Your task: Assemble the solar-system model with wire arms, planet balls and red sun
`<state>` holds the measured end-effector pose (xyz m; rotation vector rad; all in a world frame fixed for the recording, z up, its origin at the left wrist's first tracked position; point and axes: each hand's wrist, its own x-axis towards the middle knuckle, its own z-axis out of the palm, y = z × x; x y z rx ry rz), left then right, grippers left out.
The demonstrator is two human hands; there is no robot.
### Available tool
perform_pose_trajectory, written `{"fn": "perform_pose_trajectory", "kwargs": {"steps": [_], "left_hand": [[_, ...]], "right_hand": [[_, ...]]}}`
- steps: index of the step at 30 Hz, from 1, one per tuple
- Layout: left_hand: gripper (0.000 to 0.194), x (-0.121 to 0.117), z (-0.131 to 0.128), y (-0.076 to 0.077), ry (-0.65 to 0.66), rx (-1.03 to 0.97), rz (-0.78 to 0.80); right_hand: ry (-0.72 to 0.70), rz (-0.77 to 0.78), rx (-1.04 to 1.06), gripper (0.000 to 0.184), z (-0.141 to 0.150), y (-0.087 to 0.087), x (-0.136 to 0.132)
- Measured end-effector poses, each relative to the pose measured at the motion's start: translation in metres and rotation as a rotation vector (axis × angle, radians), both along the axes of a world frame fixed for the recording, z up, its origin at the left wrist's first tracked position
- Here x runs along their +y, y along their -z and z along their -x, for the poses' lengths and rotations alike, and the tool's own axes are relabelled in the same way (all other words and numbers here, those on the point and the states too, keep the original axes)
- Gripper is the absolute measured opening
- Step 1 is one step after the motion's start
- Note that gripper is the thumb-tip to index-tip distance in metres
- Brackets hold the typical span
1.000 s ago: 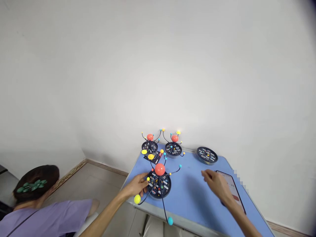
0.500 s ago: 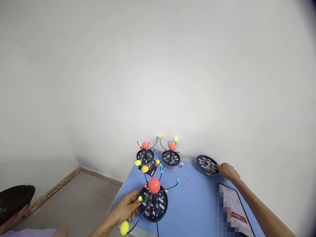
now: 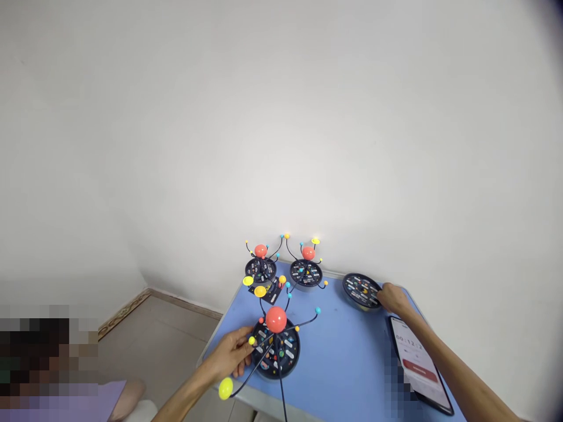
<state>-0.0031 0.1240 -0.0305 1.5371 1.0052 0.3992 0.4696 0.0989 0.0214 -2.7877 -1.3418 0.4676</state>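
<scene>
My left hand [image 3: 231, 356] grips the left rim of a round black base [image 3: 278, 353] at the front of the blue table [image 3: 343, 357]. That base carries an orange-red ball [image 3: 276, 319] and thin wire arms tipped with small yellow and blue balls; one yellow ball [image 3: 226, 388] hangs past the table's front edge. My right hand [image 3: 393, 297] reaches to the back right and holds the rim of a bare black disc base [image 3: 361, 289], with its fingers curled on the edge.
Two more ball-and-wire models [image 3: 261, 265] [image 3: 307, 268] stand at the back by the white wall. A small black card with yellow discs [image 3: 267, 289] lies between them and the front model. A phone [image 3: 417, 362] lies under my right forearm. Another person in purple [image 3: 65, 392] sits at lower left.
My right hand moved from above the phone to the bare disc at the back right and took its rim; the disc has shifted slightly left. My left hand stays on the front base.
</scene>
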Motion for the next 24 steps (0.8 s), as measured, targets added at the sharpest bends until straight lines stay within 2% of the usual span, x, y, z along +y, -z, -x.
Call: {"fn": "perform_pose_trajectory", "kwargs": {"steps": [7, 17, 24], "left_hand": [[0.087, 0.006, 0.000, 0.012, 0.000, -0.037, 0.007], [0.063, 0.009, -0.002, 0.009, -0.001, -0.024, 0.022], [0.046, 0.010, -0.007, 0.007, -0.005, -0.018, 0.018]], "right_hand": [[-0.086, -0.025, -0.044, 0.032, 0.036, 0.000, -0.021], [-0.252, 0.046, -0.095, 0.030, 0.087, 0.007, -0.065], [-0.343, 0.008, -0.115, 0.026, 0.105, 0.018, -0.101]]}}
